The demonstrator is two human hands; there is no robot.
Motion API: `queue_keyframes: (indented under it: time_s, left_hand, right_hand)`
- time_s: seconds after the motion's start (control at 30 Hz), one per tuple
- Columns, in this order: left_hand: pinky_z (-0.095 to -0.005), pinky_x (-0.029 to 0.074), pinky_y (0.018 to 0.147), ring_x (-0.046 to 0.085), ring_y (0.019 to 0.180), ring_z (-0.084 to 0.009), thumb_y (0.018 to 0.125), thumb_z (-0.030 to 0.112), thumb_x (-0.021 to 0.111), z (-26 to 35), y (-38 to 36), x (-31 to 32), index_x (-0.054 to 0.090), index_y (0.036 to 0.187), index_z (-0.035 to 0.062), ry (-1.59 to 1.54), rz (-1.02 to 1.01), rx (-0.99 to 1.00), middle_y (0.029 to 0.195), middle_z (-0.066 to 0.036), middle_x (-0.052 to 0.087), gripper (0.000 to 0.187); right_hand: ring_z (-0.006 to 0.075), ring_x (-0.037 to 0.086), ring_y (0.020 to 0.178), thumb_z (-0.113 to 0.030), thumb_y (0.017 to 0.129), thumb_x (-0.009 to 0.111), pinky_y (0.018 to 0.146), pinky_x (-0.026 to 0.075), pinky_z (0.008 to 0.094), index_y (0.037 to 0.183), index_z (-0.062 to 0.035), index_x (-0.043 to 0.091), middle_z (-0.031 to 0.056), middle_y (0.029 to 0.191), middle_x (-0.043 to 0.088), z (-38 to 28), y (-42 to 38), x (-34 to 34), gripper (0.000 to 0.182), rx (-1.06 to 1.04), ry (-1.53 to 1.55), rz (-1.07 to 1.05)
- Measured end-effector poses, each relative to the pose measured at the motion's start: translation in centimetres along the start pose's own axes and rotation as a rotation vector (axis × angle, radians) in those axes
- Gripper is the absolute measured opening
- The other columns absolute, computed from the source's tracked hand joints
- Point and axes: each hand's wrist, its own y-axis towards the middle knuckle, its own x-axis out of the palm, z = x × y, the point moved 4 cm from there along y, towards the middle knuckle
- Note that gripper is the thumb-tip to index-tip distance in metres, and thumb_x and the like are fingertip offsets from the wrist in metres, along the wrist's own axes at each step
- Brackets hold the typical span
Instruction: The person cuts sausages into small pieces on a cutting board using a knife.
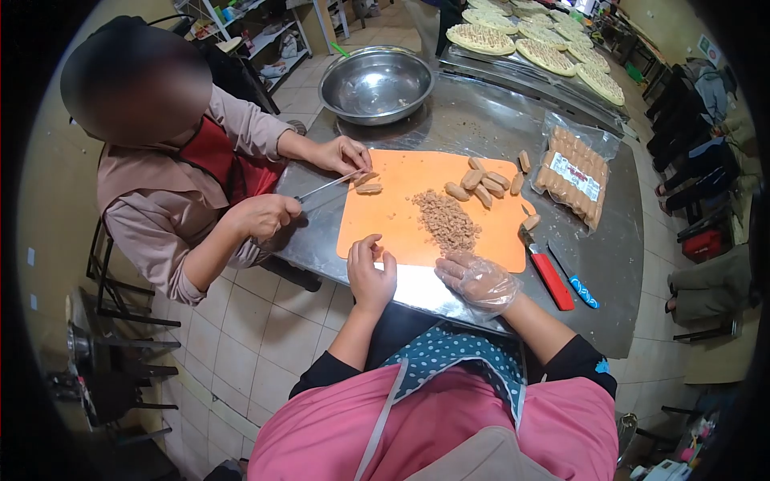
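Note:
My right hand (479, 280), in a clear plastic glove, lies with fingers stretched out at the near edge of a pile of chopped sausage (449, 223). The pile rests on an orange cutting board (381, 228). My bare left hand (371, 272) is at the board's near left edge, fingers loosely bent and apart, holding nothing. Several sausage pieces (483, 188) lie at the far right of the board. Across the left corner, a co-worker holds a knife (329, 186) against a sausage piece (367, 178), with another cut piece (369, 189) beside it.
A red-handled knife (549, 276) and a blue-handled knife (579, 287) lie right of the board. Behind them is a plastic pack of sausages (573, 172). A steel bowl (377, 84) stands at the table's far left. Topped flat dough rounds (545, 56) fill a surface behind.

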Motion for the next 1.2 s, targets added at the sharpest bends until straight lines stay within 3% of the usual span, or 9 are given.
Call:
queue_keyframes:
  time_s: [0.23, 0.33, 0.53, 0.6, 0.73, 0.9, 1.0, 1.03, 1.2]
  left_hand:
    - [-0.0360, 0.044, 0.070, 0.054, 0.074, -0.0241, 0.073, 0.005, 0.056, 0.0, 0.0, 0.0, 0.055, 0.098, 0.0027, 0.013, -0.008, 0.006, 0.079, -0.010, 0.052, 0.026]
    - [-0.0359, 0.044, 0.070, 0.054, 0.075, -0.0240, 0.073, 0.005, 0.056, 0.0, 0.0, 0.0, 0.055, 0.098, 0.0027, 0.013, -0.010, 0.004, 0.079, -0.010, 0.053, 0.025]
    - [-0.0347, 0.044, 0.067, 0.053, 0.071, -0.0230, 0.073, 0.005, 0.058, 0.2, 0.1, -0.1, 0.057, 0.094, 0.0026, 0.032, -0.003, 0.038, 0.076, -0.009, 0.053, 0.022]
    - [-0.0334, 0.044, 0.064, 0.051, 0.068, -0.0220, 0.073, 0.004, 0.059, 0.4, 0.0, -0.1, 0.058, 0.092, 0.0021, 0.039, 0.002, 0.068, 0.074, -0.008, 0.052, 0.019]
    - [-0.0364, 0.044, 0.069, 0.055, 0.075, -0.0252, 0.073, 0.007, 0.058, 0.2, 0.1, 0.1, 0.059, 0.092, 0.0055, 0.063, -0.041, 0.030, 0.077, -0.009, 0.056, 0.019]
    - [-0.0367, 0.044, 0.069, 0.055, 0.075, -0.0255, 0.074, 0.007, 0.058, 0.2, 0.1, 0.2, 0.059, 0.092, 0.0054, 0.057, -0.049, 0.025, 0.077, -0.009, 0.056, 0.018]
    - [-0.0367, 0.044, 0.068, 0.056, 0.075, -0.0258, 0.074, 0.007, 0.058, 0.4, 0.1, 0.3, 0.060, 0.091, 0.0052, 0.066, -0.054, 0.049, 0.077, -0.009, 0.057, 0.018]
    - [-0.0367, 0.044, 0.068, 0.056, 0.075, -0.0257, 0.074, 0.008, 0.058, 0.4, 0.1, 0.3, 0.060, 0.091, 0.0052, 0.065, -0.054, 0.041, 0.077, -0.009, 0.057, 0.017]
    - [-0.0365, 0.044, 0.068, 0.056, 0.075, -0.0252, 0.074, 0.008, 0.058, 0.2, 0.1, 0.4, 0.060, 0.090, 0.0054, 0.065, -0.055, 0.029, 0.077, -0.009, 0.057, 0.016]
  right_hand:
    - [0.0249, 0.055, 0.092, -0.013, 0.072, 0.055, 0.082, 0.047, 0.0325, 0.096, 0.0009, 0.057, 0.0103, 0.097, 0.057, 0.9, -0.8, -0.8, 0.028, -0.044, 0.016, -0.052]
    - [0.0276, 0.056, 0.102, -0.011, 0.073, 0.058, 0.085, 0.047, 0.0348, 0.095, 0.0001, 0.058, 0.0147, 0.106, 0.059, 1.1, -1.4, 0.5, 0.025, 0.037, 0.038, -0.322]
    - [0.0279, 0.060, 0.089, -0.011, 0.070, 0.063, 0.077, 0.050, 0.0366, 0.089, -0.0051, 0.061, 0.0105, 0.097, 0.061, 3.8, -1.3, -1.3, 0.020, 0.621, 0.612, 0.012]
    - [0.0256, 0.059, 0.086, -0.018, 0.079, 0.060, 0.080, 0.047, 0.0366, 0.085, -0.0062, 0.062, 0.0087, 0.094, 0.061, 3.5, -0.3, -2.5, 0.014, 0.272, 0.026, 0.327]
    - [0.0258, 0.056, 0.096, -0.015, 0.077, 0.060, 0.080, 0.047, 0.0381, 0.085, -0.0070, 0.063, 0.0090, 0.093, 0.060, 3.5, 1.3, -3.7, 0.011, 0.120, -0.260, 0.229]
    - [0.0294, 0.047, 0.115, -0.012, 0.076, 0.059, 0.091, 0.042, 0.0391, 0.121, -0.0168, 0.052, 0.0087, 0.119, 0.050, 8.8, 2.8, -2.7, 0.046, 0.452, -0.099, 0.125]
    - [0.0319, 0.038, 0.126, -0.015, 0.066, 0.068, 0.096, 0.039, 0.0458, 0.123, -0.0218, 0.050, 0.0095, 0.130, 0.045, 10.8, 4.3, -1.9, 0.060, 0.476, -0.246, -0.008]
    - [0.0328, 0.029, 0.132, -0.017, 0.050, 0.078, 0.098, 0.036, 0.0498, 0.121, -0.0244, 0.051, 0.0095, 0.136, 0.040, 10.2, 5.4, -3.9, 0.077, 0.565, -0.112, -0.227]
    - [0.0303, 0.036, 0.127, -0.016, 0.043, 0.080, 0.096, 0.039, 0.0451, 0.115, -0.0244, 0.053, 0.0075, 0.128, 0.045, 12.3, 6.4, -3.4, 0.077, 0.534, -0.098, -0.274]
